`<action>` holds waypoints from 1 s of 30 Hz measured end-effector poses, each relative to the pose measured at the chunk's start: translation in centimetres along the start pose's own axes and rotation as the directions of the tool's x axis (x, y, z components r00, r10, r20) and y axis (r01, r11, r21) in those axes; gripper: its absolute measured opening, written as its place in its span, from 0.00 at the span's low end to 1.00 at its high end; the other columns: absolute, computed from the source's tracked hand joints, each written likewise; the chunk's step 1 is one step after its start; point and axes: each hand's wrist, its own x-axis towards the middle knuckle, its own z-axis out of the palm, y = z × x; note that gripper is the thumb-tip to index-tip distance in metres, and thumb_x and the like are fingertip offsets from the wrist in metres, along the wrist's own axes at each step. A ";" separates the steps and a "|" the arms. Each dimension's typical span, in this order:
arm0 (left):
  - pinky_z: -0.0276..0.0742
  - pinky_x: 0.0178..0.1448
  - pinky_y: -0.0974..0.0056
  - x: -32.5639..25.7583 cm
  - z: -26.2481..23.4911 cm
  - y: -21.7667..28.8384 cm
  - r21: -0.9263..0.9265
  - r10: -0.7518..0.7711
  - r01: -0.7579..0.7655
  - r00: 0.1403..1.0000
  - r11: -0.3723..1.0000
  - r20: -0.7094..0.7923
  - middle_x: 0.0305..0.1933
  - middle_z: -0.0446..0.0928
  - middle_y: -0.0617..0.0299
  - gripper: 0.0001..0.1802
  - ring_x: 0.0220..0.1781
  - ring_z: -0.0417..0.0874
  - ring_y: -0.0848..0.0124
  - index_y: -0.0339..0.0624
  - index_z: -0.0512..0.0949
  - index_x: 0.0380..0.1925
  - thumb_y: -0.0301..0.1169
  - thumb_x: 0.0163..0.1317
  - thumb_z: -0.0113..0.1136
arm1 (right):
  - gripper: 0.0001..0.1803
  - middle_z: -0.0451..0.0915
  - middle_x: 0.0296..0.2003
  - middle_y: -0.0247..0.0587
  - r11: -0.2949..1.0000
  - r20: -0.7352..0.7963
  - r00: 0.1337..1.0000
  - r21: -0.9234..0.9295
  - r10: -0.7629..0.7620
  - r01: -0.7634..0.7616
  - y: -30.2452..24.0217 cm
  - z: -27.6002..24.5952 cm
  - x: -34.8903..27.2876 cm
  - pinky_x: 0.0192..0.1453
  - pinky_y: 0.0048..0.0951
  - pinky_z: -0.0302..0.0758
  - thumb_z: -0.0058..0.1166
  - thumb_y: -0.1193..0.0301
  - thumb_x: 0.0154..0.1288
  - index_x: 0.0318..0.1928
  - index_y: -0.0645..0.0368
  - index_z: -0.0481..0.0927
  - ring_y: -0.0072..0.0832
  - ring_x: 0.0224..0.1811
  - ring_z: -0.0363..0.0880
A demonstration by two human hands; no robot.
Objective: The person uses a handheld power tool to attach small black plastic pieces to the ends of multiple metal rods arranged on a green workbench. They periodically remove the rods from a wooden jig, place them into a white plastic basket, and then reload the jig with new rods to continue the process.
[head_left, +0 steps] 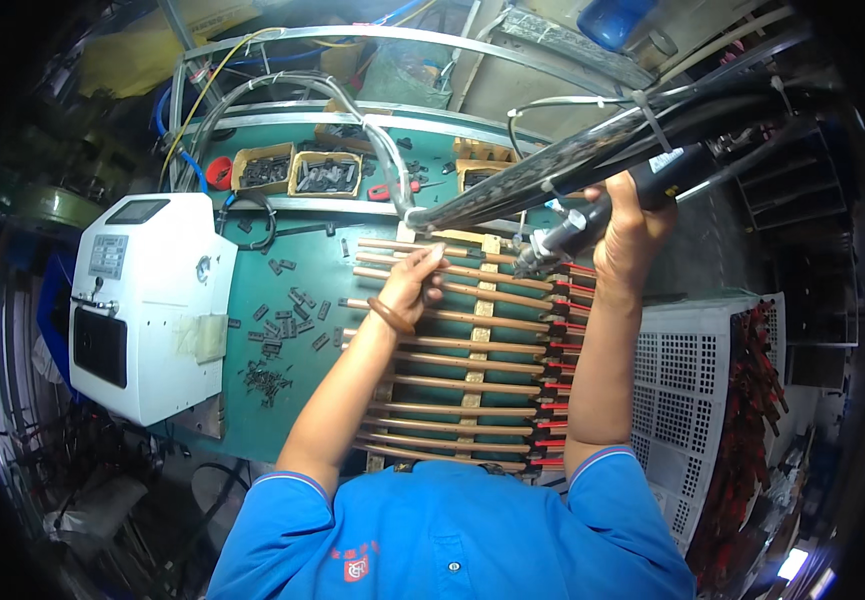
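My right hand [632, 232] is wrapped round a black powered screwdriver [582, 228]. Its metal nose slants down to the left, close over the far rods' black fittings. My left hand [418, 283] rests over the left part of the far rods, thumb and fingers drawn together; what they pinch, if anything, is hidden. Slim wood-coloured rods [472, 346] lie side by side across a slotted rack [477, 362]. At their right ends sit black fittings with red parts [555, 348].
Left of the rods, loose black pieces [292, 318] and a heap of small screws [267, 382] lie on the green table [247, 350]. A white machine [152, 300] stands farther left. Behind are boxes of black parts [324, 174]; thick hoses [512, 190] cross overhead. A white perforated crate [677, 400] is at right.
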 end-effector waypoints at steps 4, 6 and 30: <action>0.78 0.35 0.70 -4.0 -0.6 -2.6 -0.314 -0.108 0.120 0.993 0.942 0.053 0.45 0.76 0.59 0.18 0.39 0.78 0.71 0.36 0.70 0.56 0.31 0.68 0.54 | 0.17 0.80 0.31 0.42 0.999 -0.036 0.998 0.017 0.048 -0.047 -1.4 -0.5 -2.7 0.32 0.22 0.76 0.57 0.80 0.57 0.48 0.67 0.73 0.24 0.29 0.80; 0.78 0.35 0.73 -5.2 -0.9 -3.7 -0.250 -0.059 0.084 0.993 0.965 0.105 0.44 0.76 0.61 0.17 0.40 0.78 0.74 0.37 0.70 0.56 0.29 0.68 0.54 | 0.17 0.79 0.30 0.41 0.996 -0.050 0.995 -0.023 0.086 -0.087 -1.8 -0.9 -3.6 0.32 0.22 0.75 0.58 0.80 0.57 0.48 0.67 0.73 0.23 0.29 0.80; 0.61 0.20 0.79 -14.8 -8.1 -3.0 -0.026 0.129 -0.138 0.968 0.990 -0.214 0.31 0.75 0.66 0.10 0.23 0.72 0.81 0.44 0.73 0.45 0.35 0.68 0.56 | 0.09 0.82 0.30 0.43 0.991 -0.127 0.985 -0.061 0.113 -0.121 -0.1 0.9 -6.2 0.40 0.27 0.78 0.58 0.80 0.56 0.40 0.65 0.78 0.28 0.29 0.81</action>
